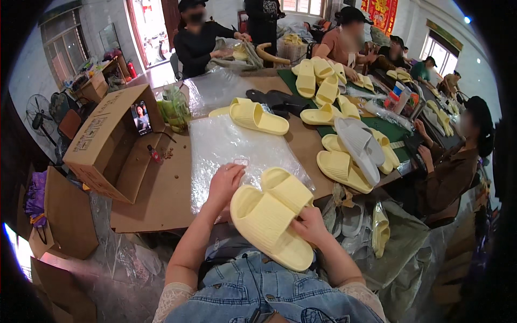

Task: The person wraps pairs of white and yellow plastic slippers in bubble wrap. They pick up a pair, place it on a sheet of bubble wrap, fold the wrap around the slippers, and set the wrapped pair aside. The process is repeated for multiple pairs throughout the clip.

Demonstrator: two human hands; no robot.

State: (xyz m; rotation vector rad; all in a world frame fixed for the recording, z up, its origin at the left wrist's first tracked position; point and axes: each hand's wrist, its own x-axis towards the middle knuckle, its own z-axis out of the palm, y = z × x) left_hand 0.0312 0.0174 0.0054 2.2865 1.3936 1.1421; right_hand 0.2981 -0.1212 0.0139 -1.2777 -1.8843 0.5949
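I have the right hand (pixel 311 224) clasping 2 pale-yellow, ribbed, foam-looking slippers (pixel 268 216) at the near edge of the brown worktop (pixel 164 202): probably light, springy, best gripped by the straps (pixel 291 191). The left hand (pixel 226 182) touches clear plastic bags (pixel 237 141); I can't tell whether it's pinching.

1. Yellow slide sandals (pixel 265 219), just below centre toward six o'clock: matt, foam-like plastic; ribbed straps.
2. Clear bags (pixel 215 156), centre: glossy, wrinkled plastic film.
3. Open box (pixel 99 145), nine o'clock: matt brown cardboard.
4. Denim garment (pixel 237 301), six o'clock: matt, faded cloth.
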